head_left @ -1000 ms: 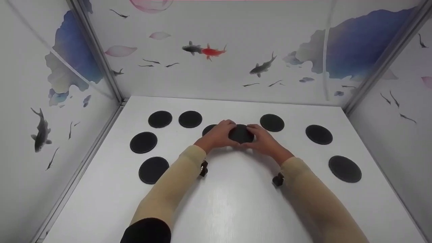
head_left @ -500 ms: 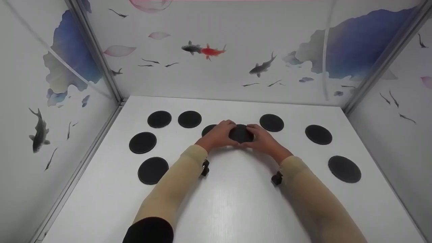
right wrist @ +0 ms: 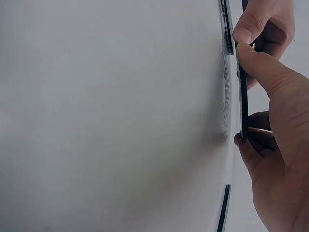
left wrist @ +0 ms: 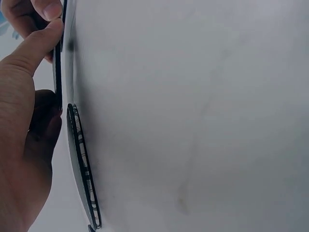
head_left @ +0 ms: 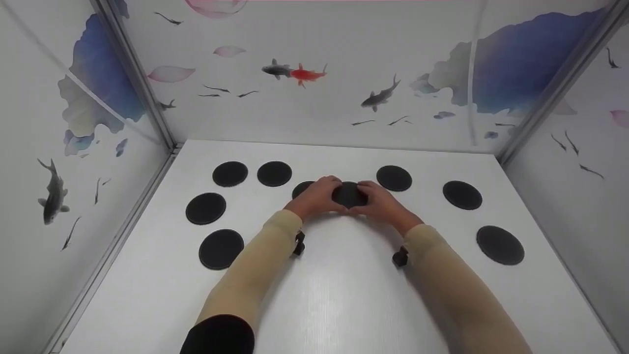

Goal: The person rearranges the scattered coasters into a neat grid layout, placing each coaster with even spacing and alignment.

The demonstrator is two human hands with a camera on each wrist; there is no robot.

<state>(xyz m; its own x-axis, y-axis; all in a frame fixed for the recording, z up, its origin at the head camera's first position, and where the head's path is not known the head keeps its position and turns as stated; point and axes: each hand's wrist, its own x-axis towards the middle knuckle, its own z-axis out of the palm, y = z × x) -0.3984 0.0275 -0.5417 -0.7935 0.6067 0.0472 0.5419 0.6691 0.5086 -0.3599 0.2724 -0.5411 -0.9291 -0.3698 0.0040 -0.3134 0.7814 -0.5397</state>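
At the middle of the table, my left hand and right hand hold one black round coaster between them. The left hand grips its left side and the right hand its right side, with the thumbs meeting at the near edge. In the right wrist view the coaster appears edge-on, with a gap between it and the white tabletop. Another coaster lies left of it, partly hidden behind my left hand. The left wrist view shows a coaster on the table, with a pale patterned band along its edge.
Several more coasters lie spread on the white table, including one at the back left, one at the back right and one at the far right. White panels printed with fish enclose the table.
The hands and the held coaster stay nearly in place. The whole head view has shifted very slightly.
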